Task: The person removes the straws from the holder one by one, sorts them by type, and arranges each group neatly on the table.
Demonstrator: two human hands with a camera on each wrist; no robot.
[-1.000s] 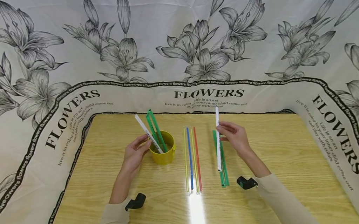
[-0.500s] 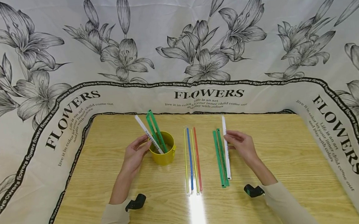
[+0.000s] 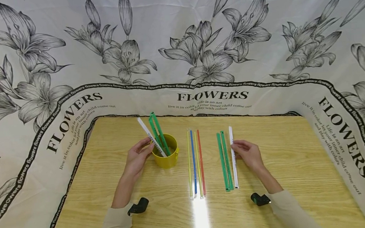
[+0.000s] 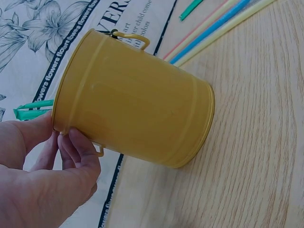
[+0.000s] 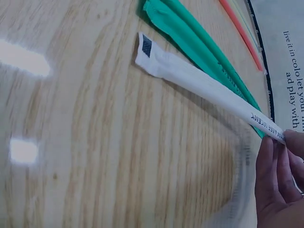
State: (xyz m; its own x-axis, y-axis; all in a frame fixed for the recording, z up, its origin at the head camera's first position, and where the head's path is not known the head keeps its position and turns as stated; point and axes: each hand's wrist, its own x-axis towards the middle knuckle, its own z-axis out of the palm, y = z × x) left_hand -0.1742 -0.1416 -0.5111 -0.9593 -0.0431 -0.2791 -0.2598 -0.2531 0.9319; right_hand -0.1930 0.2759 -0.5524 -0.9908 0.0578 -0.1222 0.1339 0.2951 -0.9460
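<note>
My left hand [image 3: 138, 157] pinches the rim of a small yellow bucket [image 4: 133, 99] between thumb and fingers. Inside the bucket lean a white paper-wrapped straw [image 3: 145, 128] and several green-wrapped straws [image 3: 156, 127], their tops sticking out. On the right, my right hand [image 3: 247, 154] pinches another white paper-wrapped straw [image 5: 199, 83] by its upper part. That straw runs lengthwise, close over the table, just right of two green-wrapped straws [image 3: 225, 160]. Its near end with a dark mark points toward me.
Between the bucket and the green straws lie two yellow straws [image 3: 189, 163], a blue straw [image 3: 194, 163] and a red straw [image 3: 201, 162], side by side on the wooden table [image 3: 288, 145]. A flower-printed cloth [image 3: 155, 98] surrounds the table's back and sides.
My right hand has carried the white straw rightward and toward me, from over the green straws down to their right side. The left hand has stayed at the bucket.
</note>
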